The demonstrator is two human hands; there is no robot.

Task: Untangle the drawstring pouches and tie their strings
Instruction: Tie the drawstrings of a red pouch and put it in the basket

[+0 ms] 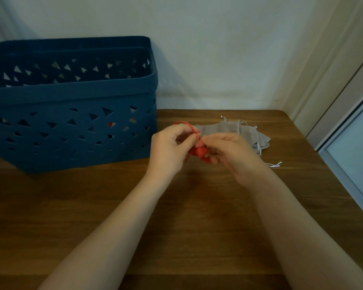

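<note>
A small red drawstring pouch (pixel 200 153) hangs between my two hands above the wooden table. My left hand (pixel 169 149) pinches its red string (pixel 190 126), which loops up over my fingers. My right hand (pixel 228 152) grips the pouch and the string from the right side, fingers curled around it. Most of the pouch is hidden by my fingers. Behind my hands, a pile of grey pouches (pixel 235 131) with white strings (pixel 274 164) lies flat on the table.
A large blue plastic basket (pixel 71 97) with triangular cut-outs stands at the left, against the wall; something red shows through its holes. The brown wooden table (pixel 176 227) ends at the right beside a window frame (pixel 348 155).
</note>
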